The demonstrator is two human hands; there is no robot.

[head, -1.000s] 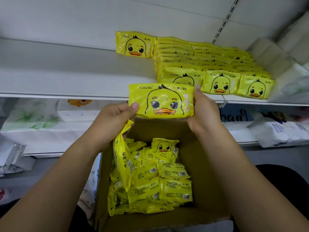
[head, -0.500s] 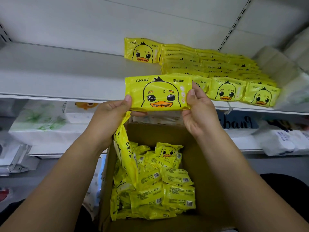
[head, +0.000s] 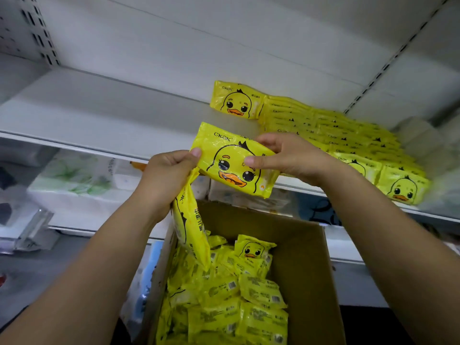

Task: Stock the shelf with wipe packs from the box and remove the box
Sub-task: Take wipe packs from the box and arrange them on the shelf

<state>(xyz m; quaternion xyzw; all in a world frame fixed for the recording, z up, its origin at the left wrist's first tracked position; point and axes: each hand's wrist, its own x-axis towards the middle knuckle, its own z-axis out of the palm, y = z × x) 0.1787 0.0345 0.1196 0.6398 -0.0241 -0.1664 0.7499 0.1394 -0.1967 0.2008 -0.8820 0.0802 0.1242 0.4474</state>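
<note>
Tissue packs point(head: 74, 180) with green leaf print, mid-left; clear plastic bracket point(head: 37, 227) lower left; pale paper packs point(head: 418, 135) at right edge, blurred; slotted upright point(head: 37, 38) upper left.

Counting two hands: left hand point(head: 164, 175), right hand point(head: 288, 155). They're holding two wipe packs: one face-up pack point(head: 234, 160) between both, one hanging pack point(head: 191, 227) from the left only. One box point(head: 306, 245) is sitting below. Loose packs point(head: 224, 307) inside are piling too thick to count; just one upright pack point(head: 254, 247) is showing its duck face. On the shelf point(head: 99, 115) one lone pack point(head: 236, 100) is sitting at the back; the rows point(head: 336, 128) beside it are overlapping, so no exact number, two front duck faces showing.
</note>
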